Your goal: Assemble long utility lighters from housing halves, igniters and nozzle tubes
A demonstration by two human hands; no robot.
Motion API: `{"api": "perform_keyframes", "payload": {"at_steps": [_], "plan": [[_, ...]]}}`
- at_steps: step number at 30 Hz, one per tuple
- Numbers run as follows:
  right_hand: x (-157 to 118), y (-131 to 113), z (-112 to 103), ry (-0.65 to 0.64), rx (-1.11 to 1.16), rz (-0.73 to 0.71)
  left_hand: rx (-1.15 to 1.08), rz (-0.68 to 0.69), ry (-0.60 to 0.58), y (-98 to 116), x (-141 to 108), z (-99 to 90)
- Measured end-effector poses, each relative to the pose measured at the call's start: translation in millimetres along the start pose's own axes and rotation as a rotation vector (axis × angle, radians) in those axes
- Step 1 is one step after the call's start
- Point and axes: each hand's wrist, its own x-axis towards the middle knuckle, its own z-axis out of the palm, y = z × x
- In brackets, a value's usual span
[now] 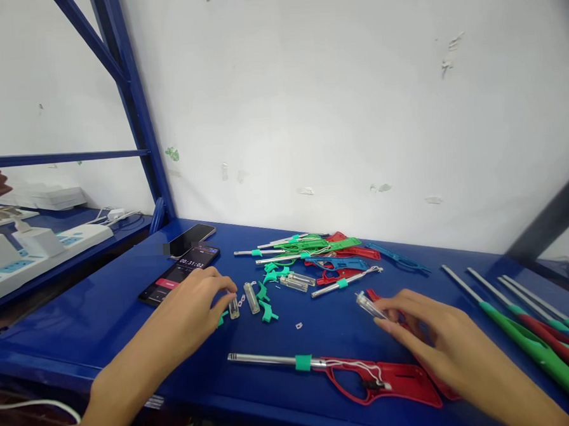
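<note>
Two phones (pixel 180 270) left of centre; five clear plastic tanks (pixel 251 298) across the middle; four closed stick lighters (pixel 527 345) at lower right.

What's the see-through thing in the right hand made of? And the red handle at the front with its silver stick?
See-through piece in the right hand: probably clear, glossy plastic, because light shows through it; glass isn't ruled out.
Red handle: likely hard plastic, slightly shiny, one even colour with thin edges.
Silver stick: looks like smooth metal, from its bright grey shine.
</note>
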Motion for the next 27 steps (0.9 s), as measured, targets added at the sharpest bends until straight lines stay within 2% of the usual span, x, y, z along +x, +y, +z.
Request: {"api": "perform_keyframes", "payload": {"at_steps": [3, 9, 13, 19, 27], "plan": [[-0.2, 5.6, 4.7, 0.038, 0.007, 0.017, 0.011, -0.013, -0.048, 12.4, 2.9, 5.8], [2.6, 1.1, 12.6, 0.168, 0.028, 0.021, 0.115, -0.108, -0.083, 26.1, 4.0, 10.7], [2.0, 0.9, 15.8, 0.197, 0.019, 0.008, 0.184, -0.154, -0.096, 30.7, 3.5, 9.0], [1.1, 1.8, 16.7, 0.198, 0.001, 0.01, 0.205, -0.134, -0.115, 40.0, 3.1, 10.2], [2.5, -3.5, 16.6, 0.216, 0.052, 0.003, 0.106, -0.126, -0.031, 42.5, -2.2, 10.9]]}}
